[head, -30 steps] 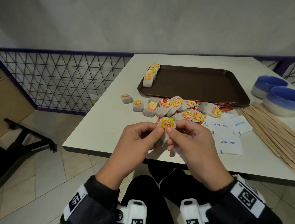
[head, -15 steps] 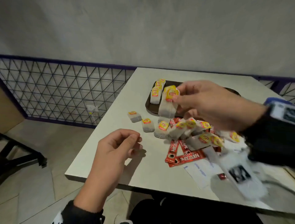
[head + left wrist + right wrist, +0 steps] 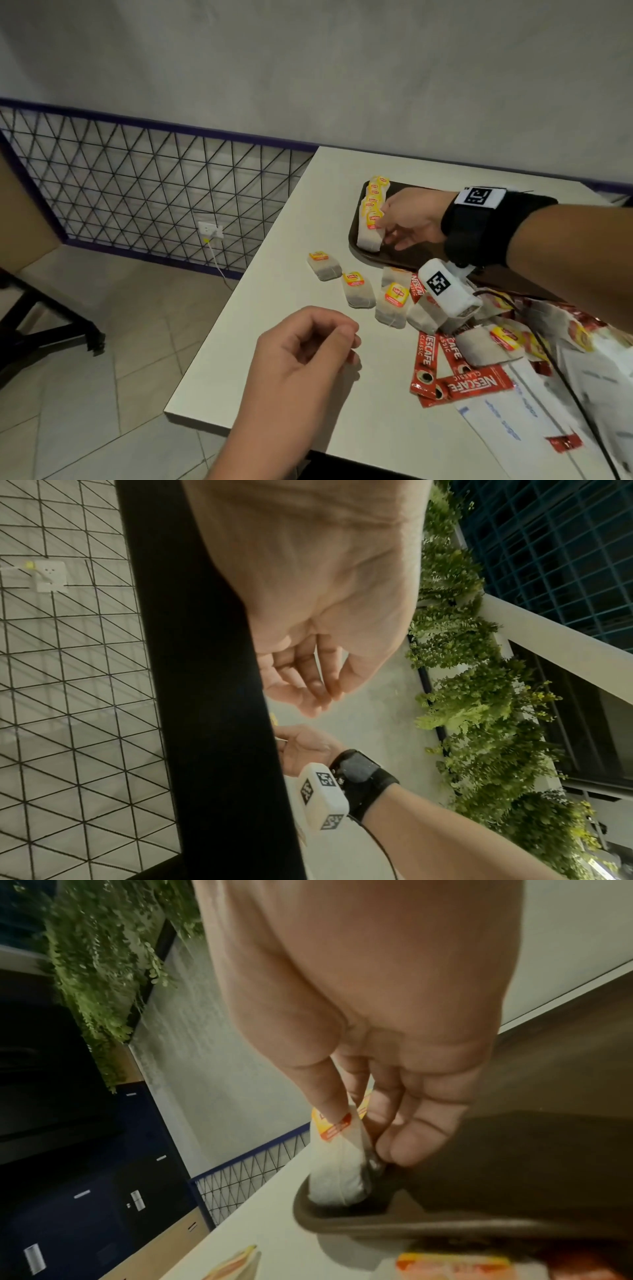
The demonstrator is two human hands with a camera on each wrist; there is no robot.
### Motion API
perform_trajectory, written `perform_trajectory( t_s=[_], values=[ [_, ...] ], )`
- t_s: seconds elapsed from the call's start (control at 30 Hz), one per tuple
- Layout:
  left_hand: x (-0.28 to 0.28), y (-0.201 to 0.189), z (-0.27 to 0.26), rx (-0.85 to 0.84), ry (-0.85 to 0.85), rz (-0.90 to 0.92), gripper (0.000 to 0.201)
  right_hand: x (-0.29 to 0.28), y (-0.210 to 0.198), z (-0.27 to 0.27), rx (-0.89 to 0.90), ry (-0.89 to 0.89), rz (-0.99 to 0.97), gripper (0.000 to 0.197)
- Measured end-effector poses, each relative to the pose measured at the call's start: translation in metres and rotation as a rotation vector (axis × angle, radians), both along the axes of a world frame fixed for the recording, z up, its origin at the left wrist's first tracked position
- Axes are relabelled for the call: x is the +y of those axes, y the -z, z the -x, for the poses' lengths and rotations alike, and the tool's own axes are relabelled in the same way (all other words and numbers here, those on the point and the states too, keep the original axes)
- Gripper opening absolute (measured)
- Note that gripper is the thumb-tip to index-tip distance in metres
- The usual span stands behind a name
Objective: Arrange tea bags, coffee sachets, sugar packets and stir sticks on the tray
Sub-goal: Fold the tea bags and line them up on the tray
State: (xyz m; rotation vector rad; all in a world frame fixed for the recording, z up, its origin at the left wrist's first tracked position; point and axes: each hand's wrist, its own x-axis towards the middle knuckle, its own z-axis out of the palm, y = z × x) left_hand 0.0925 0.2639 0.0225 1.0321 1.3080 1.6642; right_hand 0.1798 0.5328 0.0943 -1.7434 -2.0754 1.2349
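Note:
My right hand [image 3: 384, 226] pinches a tea bag [image 3: 369, 238] by its yellow tag and stands it in the near left corner of the brown tray [image 3: 414, 255]. It sits at the front end of a row of tea bags [image 3: 376, 193] along the tray's left rim. In the right wrist view thumb and forefinger grip the tag of the tea bag [image 3: 337, 1169] inside the tray rim [image 3: 377, 1225]. My left hand [image 3: 347, 344] hovers over the table's front left, fingers loosely curled, holding nothing; the left hand [image 3: 310, 688] looks the same in its wrist view.
Loose tea bags [image 3: 358, 291] lie on the white table [image 3: 281, 308] before the tray. Red coffee sachets [image 3: 474, 383] and blurred white sugar packets [image 3: 507, 421] lie at the right. A wire fence [image 3: 137, 178] and floor are beyond the table's left edge.
My right hand carried the tea bag from in front of my body out to the tray's left corner. The left hand let go of it and stayed near the table's front.

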Motion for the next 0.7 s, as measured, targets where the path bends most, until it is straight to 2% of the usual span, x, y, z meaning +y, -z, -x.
perform_trajectory(
  t_s=[0.13, 0.23, 0.33, 0.43, 0.53, 0.63, 0.7],
  values=[
    [0.001, 0.001, 0.001, 0.012, -0.001, -0.011, 0.017, 0.008, 0.001, 0.003, 0.033, 0.055, -0.005, 0.028],
    [0.002, 0.001, 0.001, -0.014, -0.010, -0.032, 0.007, 0.008, 0.005, 0.004, 0.081, 0.089, 0.003, 0.027],
    [0.003, 0.002, 0.001, -0.032, -0.007, -0.038, 0.011, 0.004, 0.007, 0.002, 0.094, 0.126, -0.005, 0.024],
    [0.003, 0.002, 0.001, -0.029, -0.003, -0.043, 0.011, -0.002, 0.006, 0.001, 0.058, 0.105, 0.054, 0.020],
    [0.004, 0.002, 0.001, -0.034, -0.010, -0.041, 0.010, -0.004, 0.008, 0.005, 0.036, 0.054, 0.109, 0.028],
    [0.003, 0.001, 0.000, -0.025, -0.003, -0.041, 0.011, -0.003, 0.013, 0.009, 0.004, -0.009, 0.053, 0.009],
    [0.003, 0.001, 0.000, -0.032, -0.008, -0.040, 0.011, 0.002, 0.014, 0.010, -0.017, -0.029, 0.011, 0.008]
  ],
)
